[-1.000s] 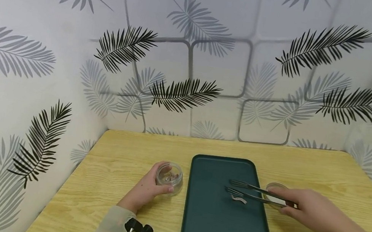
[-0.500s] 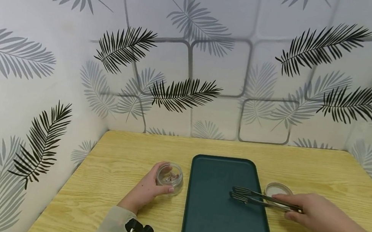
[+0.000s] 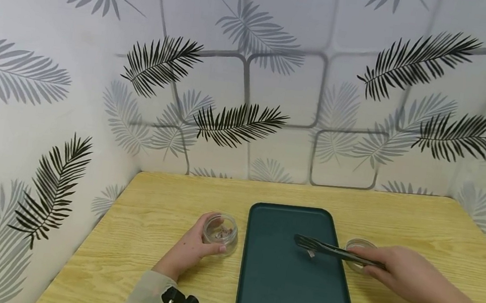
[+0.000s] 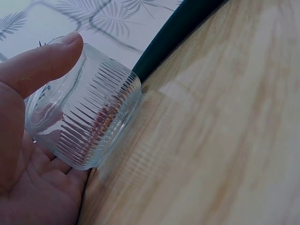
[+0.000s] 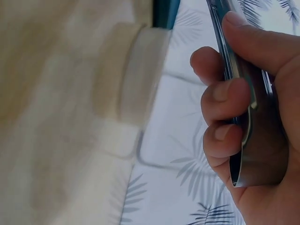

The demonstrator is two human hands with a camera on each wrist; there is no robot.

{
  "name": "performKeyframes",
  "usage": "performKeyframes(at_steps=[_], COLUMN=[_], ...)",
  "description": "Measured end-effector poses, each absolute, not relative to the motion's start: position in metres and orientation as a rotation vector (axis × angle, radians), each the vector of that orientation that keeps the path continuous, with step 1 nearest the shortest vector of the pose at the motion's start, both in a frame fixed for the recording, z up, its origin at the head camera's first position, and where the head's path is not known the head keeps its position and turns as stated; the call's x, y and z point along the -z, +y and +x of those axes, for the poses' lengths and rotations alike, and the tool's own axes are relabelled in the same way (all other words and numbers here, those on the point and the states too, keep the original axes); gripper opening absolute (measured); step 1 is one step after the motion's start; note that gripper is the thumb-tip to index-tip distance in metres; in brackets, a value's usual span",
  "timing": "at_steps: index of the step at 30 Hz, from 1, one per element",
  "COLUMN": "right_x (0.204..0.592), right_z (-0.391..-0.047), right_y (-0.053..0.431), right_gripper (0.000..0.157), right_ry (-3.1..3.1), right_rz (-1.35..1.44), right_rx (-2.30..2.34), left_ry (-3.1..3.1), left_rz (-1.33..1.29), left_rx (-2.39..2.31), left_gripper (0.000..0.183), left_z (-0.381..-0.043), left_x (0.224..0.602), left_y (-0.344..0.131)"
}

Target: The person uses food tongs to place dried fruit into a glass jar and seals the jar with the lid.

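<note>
My left hand (image 3: 196,246) grips a small clear glass jar (image 3: 228,242) standing on the table left of the tray. In the left wrist view the ribbed jar (image 4: 101,110) has reddish-brown bits at its bottom, and the thumb lies over its side near the rim. My right hand (image 3: 404,275) holds metal tongs (image 3: 335,251), their two arms pressed together. The tips are over the dark green tray (image 3: 285,296). A small pale piece (image 3: 311,254) shows just below them; whether the tongs pinch it I cannot tell. The right wrist view shows fingers wrapped round the tongs (image 5: 262,154).
A round, clear, shallow lid or dish (image 3: 359,243) lies right of the tray, partly hidden by the right hand and tongs. The wooden table (image 3: 175,189) meets a leaf-patterned wall (image 3: 278,155) at its back and left.
The tongs' arms, spread apart beside a pale strip on the tray a second ago, have come together. They first shifted right, then back left; the left hand and jar have stayed put.
</note>
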State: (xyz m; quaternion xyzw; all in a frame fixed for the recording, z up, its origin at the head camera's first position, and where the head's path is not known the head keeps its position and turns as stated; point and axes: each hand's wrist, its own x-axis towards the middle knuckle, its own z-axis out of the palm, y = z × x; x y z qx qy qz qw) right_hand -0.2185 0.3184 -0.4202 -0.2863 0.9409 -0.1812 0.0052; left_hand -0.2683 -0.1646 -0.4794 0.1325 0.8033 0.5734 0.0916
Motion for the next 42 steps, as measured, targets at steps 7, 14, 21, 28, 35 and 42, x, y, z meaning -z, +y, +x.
performKeyframes(at_steps=[7, 14, 21, 28, 35, 42], right_x=[0.406, 0.398, 0.389, 0.385, 0.382, 0.383], right_z=[-0.227, -0.235, -0.239, -0.241, -0.243, -0.246], right_y=[0.286, 0.257, 0.227, 0.192, 0.171, 0.16], right_gripper=[0.046, 0.049, 0.05, 0.05, 0.051, 0.052], right_ry=[2.965, 2.954, 3.011, 3.015, 3.035, 3.028], right_rz=[-0.911, -1.015, -1.075, -1.173, -1.194, -1.197], right_rx=[0.603, 0.591, 0.586, 0.622, 0.606, 0.552], left_ry=[2.397, 2.361, 2.351, 2.399, 2.382, 2.403], left_rz=[0.38, 0.382, 0.392, 0.396, 0.364, 0.336], left_rx=[-1.681, -1.719, -1.759, -1.719, -1.735, -1.739], left_gripper=[0.087, 0.086, 0.084, 0.085, 0.082, 0.084], left_z=[-0.268, -0.267, -0.268, -0.267, -0.263, -0.263], left_x=[0.478, 0.478, 0.473, 0.477, 0.477, 0.477], left_y=[-0.165, -0.164, -0.165, -0.163, -0.16, -0.16])
